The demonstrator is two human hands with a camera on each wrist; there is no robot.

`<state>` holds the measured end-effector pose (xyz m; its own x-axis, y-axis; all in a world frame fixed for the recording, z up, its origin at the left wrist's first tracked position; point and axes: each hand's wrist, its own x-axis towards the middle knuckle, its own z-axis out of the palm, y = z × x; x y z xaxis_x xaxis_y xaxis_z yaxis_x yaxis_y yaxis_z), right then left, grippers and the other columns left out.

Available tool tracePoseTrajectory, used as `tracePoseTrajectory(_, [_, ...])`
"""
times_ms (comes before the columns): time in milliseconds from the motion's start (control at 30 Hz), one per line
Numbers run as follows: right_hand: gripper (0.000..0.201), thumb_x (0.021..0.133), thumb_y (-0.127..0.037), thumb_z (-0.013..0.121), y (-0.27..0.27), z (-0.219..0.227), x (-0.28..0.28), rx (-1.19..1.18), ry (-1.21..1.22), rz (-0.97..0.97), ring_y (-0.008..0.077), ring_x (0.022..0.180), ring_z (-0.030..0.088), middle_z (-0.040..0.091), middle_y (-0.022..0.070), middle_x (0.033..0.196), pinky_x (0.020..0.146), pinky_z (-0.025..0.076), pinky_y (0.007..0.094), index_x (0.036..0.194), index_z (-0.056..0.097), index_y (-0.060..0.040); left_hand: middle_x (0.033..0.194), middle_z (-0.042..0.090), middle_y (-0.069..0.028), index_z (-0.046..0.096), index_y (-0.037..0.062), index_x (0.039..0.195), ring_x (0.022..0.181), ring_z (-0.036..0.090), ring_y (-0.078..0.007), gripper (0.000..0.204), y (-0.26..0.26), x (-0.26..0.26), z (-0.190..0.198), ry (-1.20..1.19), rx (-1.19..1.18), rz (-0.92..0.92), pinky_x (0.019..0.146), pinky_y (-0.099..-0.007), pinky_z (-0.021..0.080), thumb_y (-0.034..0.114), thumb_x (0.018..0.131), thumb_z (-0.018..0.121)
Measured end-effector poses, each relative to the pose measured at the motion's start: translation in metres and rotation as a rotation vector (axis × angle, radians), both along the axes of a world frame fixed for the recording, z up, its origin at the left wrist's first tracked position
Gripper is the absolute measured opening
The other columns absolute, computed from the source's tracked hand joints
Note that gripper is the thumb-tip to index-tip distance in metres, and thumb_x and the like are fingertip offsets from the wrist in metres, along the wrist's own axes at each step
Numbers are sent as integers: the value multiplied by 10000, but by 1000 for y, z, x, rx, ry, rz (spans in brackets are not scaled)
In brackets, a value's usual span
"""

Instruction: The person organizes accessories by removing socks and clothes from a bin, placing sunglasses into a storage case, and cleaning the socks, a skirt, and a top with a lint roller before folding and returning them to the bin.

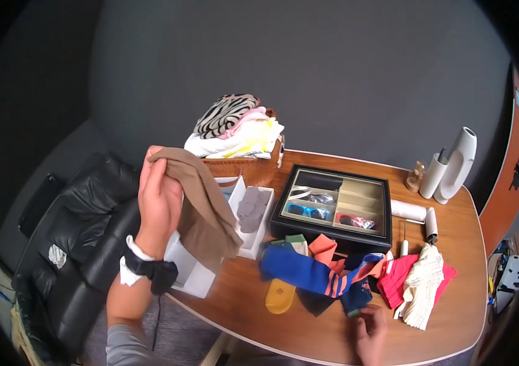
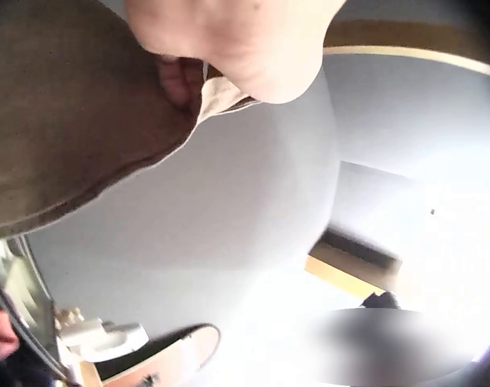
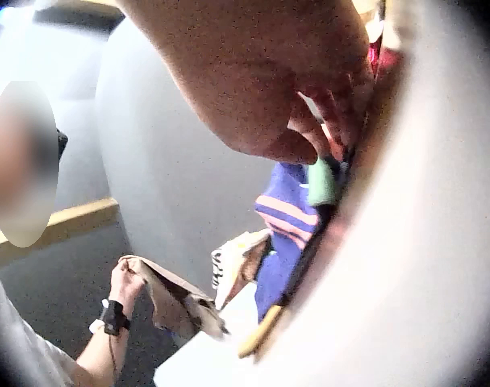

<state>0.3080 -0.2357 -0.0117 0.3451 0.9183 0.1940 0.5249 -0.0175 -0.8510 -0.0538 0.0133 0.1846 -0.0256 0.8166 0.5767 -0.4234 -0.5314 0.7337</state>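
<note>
My raised left hand (image 1: 160, 198) grips the upper edge of a brown cloth (image 1: 201, 207), which hangs down to the right over a white box (image 1: 193, 271). In the left wrist view the cloth (image 2: 67, 121) shows a pale inner side at the fingers. My right hand (image 1: 372, 334) is low at the table's front, fingers loosely bent, right beside a navy sock (image 1: 357, 297) with a green end. In the right wrist view its fingertips overlap the socks. Around it lie a blue sock with orange stripes (image 1: 296, 268) and a mustard sock (image 1: 279, 296).
A black case with sunglasses (image 1: 333, 241) stands behind the socks. Grey folded socks (image 1: 252, 209) sit in a white box. Right are a red garment (image 1: 399, 277) and a cream knit piece (image 1: 423, 287). Folded fabrics (image 1: 235, 137) fill a basket (image 1: 244, 169) at the back; white vases (image 1: 457, 165) stand far right.
</note>
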Motion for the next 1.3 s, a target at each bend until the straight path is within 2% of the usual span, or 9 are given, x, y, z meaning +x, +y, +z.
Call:
tracePoseTrajectory(33, [129,976,-14,627,3,-5,-10,104,297,23,219,1085,627,681,107,1096,969,488,347,1091,684,-6,1146,600,-69,498,89,1186,1120,578,-171,125,-19,17,5,-30,24,-114,1018,-361,446,147,1085,452])
tracePoseTrajectory(167, [678,938,-3,669,3,0,-35,76,525,316,273,1217,566,396,171,1572,999,490,358,1555,388,-5,1338,574,-117,486,145,1347,1333,505,-317,340,-97,71,-26,-61,-56,-613,1184,-518,344,344,1073,515])
tracePoseTrajectory(300, [695,921,-26,701,7,46,-53,381,392,451,260,1190,600,516,172,1426,1016,489,382,1533,374,8,1104,590,-220,526,38,988,1005,566,-351,306,-160,117,-53,47,-338,-1198,953,-511,393,328,1084,504])
tracePoseTrajectory(433, [696,945,-100,675,-3,31,-21,395,9,559,264,1243,595,558,185,1364,1062,469,400,1535,327,29,1209,597,-197,530,43,1077,1175,586,-306,108,-162,116,-45,300,-295,-938,1046,-463,434,116,1011,575])
tracePoseTrajectory(600, [582,973,-142,637,-25,77,11,592,402,92,296,1293,578,540,194,1416,1111,439,408,1484,422,33,1137,649,-164,539,28,1116,1134,651,-274,163,-125,92,-66,430,-298,-726,1049,-418,471,27,961,587])
tracePoseTrajectory(833, [524,983,20,565,7,84,92,362,-80,-446,260,1378,496,518,157,1479,1137,392,388,1494,450,1,1039,700,-103,597,24,1099,1029,673,-176,144,-51,32,-60,669,-287,-207,966,-331,504,125,999,622])
tracePoseTrajectory(1000, [423,934,32,574,-12,33,63,153,116,-170,248,1288,527,568,135,1350,1103,390,385,1355,534,31,1143,665,-56,616,12,1223,1085,624,-119,261,47,-64,-82,1112,-287,93,980,-286,497,108,986,671])
tracePoseTrajectory(1067, [152,979,-7,588,-13,10,29,108,379,-60,108,843,594,638,26,945,760,469,242,1125,623,9,1156,668,-72,606,3,1248,1108,622,-148,321,81,-98,-108,1295,-394,101,994,-307,495,149,975,692])
tracePoseTrajectory(1300, [105,1025,-103,655,-21,-46,-15,-37,342,72,102,892,627,707,10,969,823,508,256,1058,710,-21,1264,652,-201,639,14,1198,1136,646,-370,374,152,-123,-225,1782,-18,88,1002,-445,511,221,900,732])
